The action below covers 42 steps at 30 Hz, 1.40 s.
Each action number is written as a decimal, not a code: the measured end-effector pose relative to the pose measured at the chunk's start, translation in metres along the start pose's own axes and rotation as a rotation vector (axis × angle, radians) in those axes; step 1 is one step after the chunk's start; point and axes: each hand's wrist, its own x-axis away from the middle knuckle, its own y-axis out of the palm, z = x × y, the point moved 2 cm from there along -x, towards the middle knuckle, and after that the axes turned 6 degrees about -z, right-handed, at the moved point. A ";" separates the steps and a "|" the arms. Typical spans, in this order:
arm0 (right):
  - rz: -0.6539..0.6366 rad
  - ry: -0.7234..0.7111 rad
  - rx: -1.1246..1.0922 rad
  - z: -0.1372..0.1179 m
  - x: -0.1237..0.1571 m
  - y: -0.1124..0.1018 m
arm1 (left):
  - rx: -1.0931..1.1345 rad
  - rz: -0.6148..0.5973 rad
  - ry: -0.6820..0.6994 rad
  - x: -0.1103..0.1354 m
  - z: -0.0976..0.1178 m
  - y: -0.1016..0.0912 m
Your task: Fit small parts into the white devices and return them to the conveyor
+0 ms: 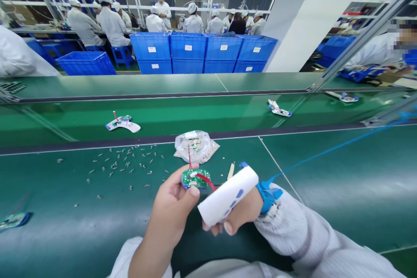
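Observation:
My left hand pinches a small green circuit board in a blue frame, with a red wire running from it. My right hand is wrapped round a white plastic housing with blue oval marks, held tilted just right of the board. A blue strap sits on my right wrist, with a blue cord leading off to the right. Both hands are above the near green bench.
A clear bag of parts and several scattered small metal pieces lie ahead. Assemblies rest on the green conveyor. Another board lies at left. Blue crates and workers in white stand beyond.

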 end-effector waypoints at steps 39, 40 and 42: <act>0.815 -0.411 1.015 -0.049 -0.007 0.019 | 0.053 0.180 -0.029 0.000 0.004 0.002; 0.788 -0.429 1.039 -0.048 -0.008 0.023 | 0.078 0.187 -0.037 0.000 0.004 0.003; 0.796 -0.450 1.062 -0.046 -0.010 0.026 | 0.117 0.196 -0.051 0.000 0.005 0.004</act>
